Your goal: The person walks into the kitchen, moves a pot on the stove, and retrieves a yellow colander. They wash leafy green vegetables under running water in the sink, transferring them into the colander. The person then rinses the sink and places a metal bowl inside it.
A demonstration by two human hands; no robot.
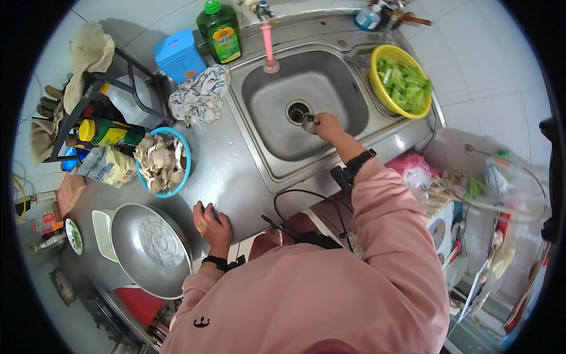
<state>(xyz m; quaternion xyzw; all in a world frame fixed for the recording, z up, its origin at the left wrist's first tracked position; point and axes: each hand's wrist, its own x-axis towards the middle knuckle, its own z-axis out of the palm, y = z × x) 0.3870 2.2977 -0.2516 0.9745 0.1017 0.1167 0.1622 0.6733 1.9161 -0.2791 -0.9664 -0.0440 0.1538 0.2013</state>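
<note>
My right hand (328, 127) reaches into the stainless steel sink (265, 119) and grips a metal drain strainer (309, 123). The strainer is tilted beside the drain hole (299, 112), which lies uncovered. Above the basin's far edge hangs a faucet with a pink extension nozzle (267, 42); no stream of water shows below it. My left hand (213, 225) rests on the steel countertop (234, 177) with its fingers apart and holds nothing. A ring with a green stone sits on one of its fingers. To its left lies a large metal basin (150, 248).
A blue-rimmed bowl of oyster mushrooms (160, 163) stands left of the sink. Right of it is a yellow colander (376, 84) with cut green leaves. A crumpled cloth (201, 95), a blue box (181, 55) and a green detergent bottle (219, 33) line the back. A black rack (132, 84) holds bottles.
</note>
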